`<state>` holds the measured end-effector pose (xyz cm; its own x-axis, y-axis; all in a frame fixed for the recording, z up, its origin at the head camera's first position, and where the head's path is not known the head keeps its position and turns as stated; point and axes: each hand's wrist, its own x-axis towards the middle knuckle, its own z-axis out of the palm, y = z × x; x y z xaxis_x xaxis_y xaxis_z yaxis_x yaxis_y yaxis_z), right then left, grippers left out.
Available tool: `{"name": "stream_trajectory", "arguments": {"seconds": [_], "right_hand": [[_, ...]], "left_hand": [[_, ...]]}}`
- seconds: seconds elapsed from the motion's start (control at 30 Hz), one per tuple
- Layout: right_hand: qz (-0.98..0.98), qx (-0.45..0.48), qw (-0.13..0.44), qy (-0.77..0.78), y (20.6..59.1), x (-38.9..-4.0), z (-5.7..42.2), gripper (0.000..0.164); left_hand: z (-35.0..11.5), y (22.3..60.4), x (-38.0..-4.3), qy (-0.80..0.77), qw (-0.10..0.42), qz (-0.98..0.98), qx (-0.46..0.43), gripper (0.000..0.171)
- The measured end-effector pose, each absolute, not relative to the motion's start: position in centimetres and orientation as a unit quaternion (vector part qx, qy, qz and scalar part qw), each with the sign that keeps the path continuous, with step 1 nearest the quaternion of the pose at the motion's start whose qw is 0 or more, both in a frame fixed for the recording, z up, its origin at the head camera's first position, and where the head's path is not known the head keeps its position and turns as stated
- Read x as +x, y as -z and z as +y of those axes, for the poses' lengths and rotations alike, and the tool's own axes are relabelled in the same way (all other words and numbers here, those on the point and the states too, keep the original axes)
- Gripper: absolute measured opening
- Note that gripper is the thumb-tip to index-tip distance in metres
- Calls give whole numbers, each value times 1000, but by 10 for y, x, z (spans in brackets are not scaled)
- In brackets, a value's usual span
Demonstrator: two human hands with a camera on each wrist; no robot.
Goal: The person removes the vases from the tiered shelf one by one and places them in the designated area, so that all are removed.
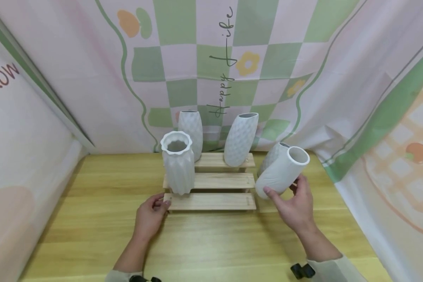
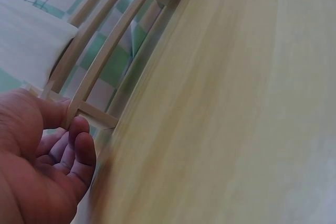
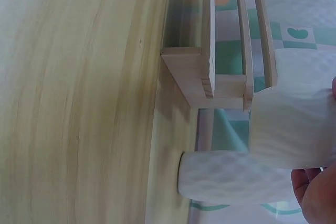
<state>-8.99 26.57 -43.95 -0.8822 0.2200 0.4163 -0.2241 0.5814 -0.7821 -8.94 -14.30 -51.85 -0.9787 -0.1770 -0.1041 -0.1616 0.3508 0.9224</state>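
My left hand (image 1: 149, 219) pinches the left end of the lowest slat of a three-step wooden rack (image 1: 211, 201); the left wrist view shows thumb and fingers on that corner. To the right of the rack, my right hand (image 1: 296, 205) holds a smooth white vase (image 1: 280, 174) by its side. This vase leans right, mouth up, and in the right wrist view it is off the table. Partly hidden behind it, a textured white vase (image 3: 231, 177) stands on the table. A ribbed white vase (image 1: 178, 168) with a scalloped rim stands at the rack's left, on the middle step.
On the top step are two textured white vases, one at the left (image 1: 192, 133) and one slanted at the right (image 1: 241, 139). The wooden table (image 1: 204, 246) extends in front of the rack. A checkered curtain (image 1: 215, 58) hangs close behind, with more cloth at both sides.
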Motion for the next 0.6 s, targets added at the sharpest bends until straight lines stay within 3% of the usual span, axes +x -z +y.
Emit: {"name": "stream_trajectory", "arguments": {"seconds": [0.6], "right_hand": [[-862, -45, 232, -448, 447, -91, 281, 85]], "left_hand": [[-144, 520, -90, 562, 7, -821, 103, 44]]}}
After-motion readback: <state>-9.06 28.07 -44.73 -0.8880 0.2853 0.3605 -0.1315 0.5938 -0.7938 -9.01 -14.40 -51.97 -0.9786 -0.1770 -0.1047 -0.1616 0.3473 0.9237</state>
